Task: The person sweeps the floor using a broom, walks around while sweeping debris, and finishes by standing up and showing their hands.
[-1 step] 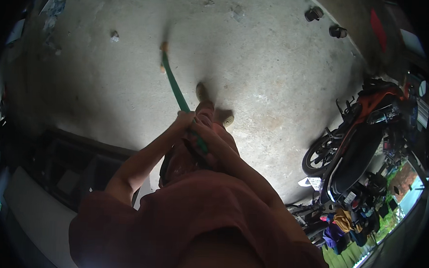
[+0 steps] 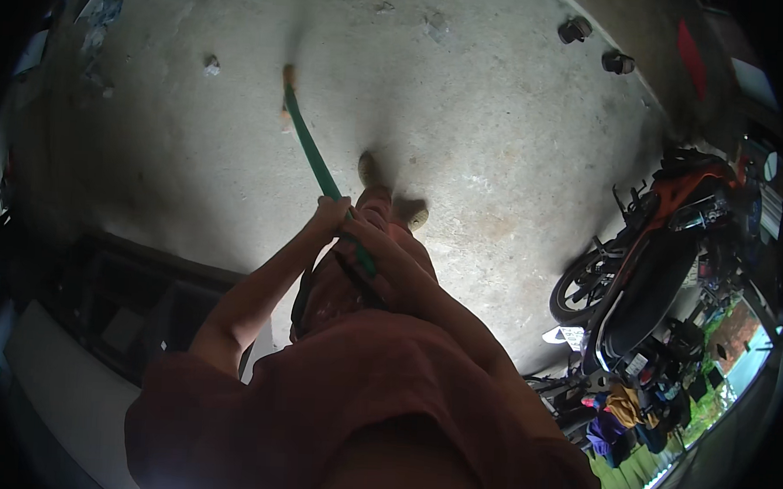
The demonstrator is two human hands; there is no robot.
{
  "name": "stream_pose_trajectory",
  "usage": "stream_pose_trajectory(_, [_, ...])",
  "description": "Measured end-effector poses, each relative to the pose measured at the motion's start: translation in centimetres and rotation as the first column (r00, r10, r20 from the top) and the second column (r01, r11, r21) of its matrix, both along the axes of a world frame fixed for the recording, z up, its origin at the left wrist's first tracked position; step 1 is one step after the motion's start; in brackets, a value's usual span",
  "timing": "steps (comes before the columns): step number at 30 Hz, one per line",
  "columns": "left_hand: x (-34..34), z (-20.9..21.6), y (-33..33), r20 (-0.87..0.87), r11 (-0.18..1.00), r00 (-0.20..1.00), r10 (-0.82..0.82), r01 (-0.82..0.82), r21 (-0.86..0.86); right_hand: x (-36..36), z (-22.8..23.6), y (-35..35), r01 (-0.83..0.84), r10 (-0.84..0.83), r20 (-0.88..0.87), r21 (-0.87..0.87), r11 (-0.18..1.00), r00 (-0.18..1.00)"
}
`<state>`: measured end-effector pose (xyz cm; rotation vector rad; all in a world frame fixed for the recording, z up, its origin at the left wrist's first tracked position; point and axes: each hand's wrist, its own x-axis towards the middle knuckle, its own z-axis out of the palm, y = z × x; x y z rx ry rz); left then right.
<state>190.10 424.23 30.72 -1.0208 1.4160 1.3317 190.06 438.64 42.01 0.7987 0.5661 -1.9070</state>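
Note:
My left hand point(image 2: 332, 214) and my right hand point(image 2: 367, 236) are both wrapped round the green handle point(image 2: 311, 149) of a long broom, left hand farther out and right hand nearer my body. The handle slants away to the far left, its near end showing below my right hand. At its far end is a narrow orange-brown head point(image 2: 289, 77), blurred, down at the concrete floor point(image 2: 494, 100). A small crumpled scrap point(image 2: 211, 65) lies on the floor to the left of the head. My shoes point(image 2: 369, 167) stand just right of the handle.
A parked orange and black motorcycle point(image 2: 647, 291) stands on the right, with more vehicles and hung cloths point(image 2: 615, 420) behind. Two dark shoes point(image 2: 575, 29) sit at the far right by a floor edge. Litter point(image 2: 99, 35) lies far left; dark furniture point(image 2: 153, 300) stands near left.
The broom's head has swung left and slightly farther away. Both hands have shifted a little to the left with the handle; my feet have stayed in place.

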Motion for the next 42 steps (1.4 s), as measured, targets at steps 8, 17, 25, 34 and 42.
stream_pose_trajectory(8, [-5.8,2.0,7.1,-0.262,0.994,0.965,-0.001,0.029,0.106,-3.1,-0.3,3.4,-0.054,0.15,-0.286,0.32,0.946,0.946])
stream_pose_trajectory(17, [-16.2,-1.6,16.9,-0.349,0.855,0.894,-0.28,0.398,0.333,-11.4,-4.9,9.7,0.133,0.012,-0.231,0.601,0.788,0.973])
stream_pose_trajectory(25, [-26.7,-7.5,10.9,-0.296,0.977,0.952,0.081,-0.017,0.211,-24.6,-11.0,6.7,0.016,0.098,-0.253,0.414,0.91,0.962])
stream_pose_trajectory(34, [-32.6,-1.9,14.6,-0.416,0.943,0.907,-0.065,-0.081,-0.322,-33.2,-3.2,7.7,-0.077,0.261,-0.45,0.388,0.919,0.854])
stream_pose_trajectory(42, [-39.2,0.7,10.2,-0.355,0.984,0.935,-0.023,-0.041,-0.172,-39.4,-2.8,4.1,-0.224,0.283,-0.181,0.289,0.931,0.942])
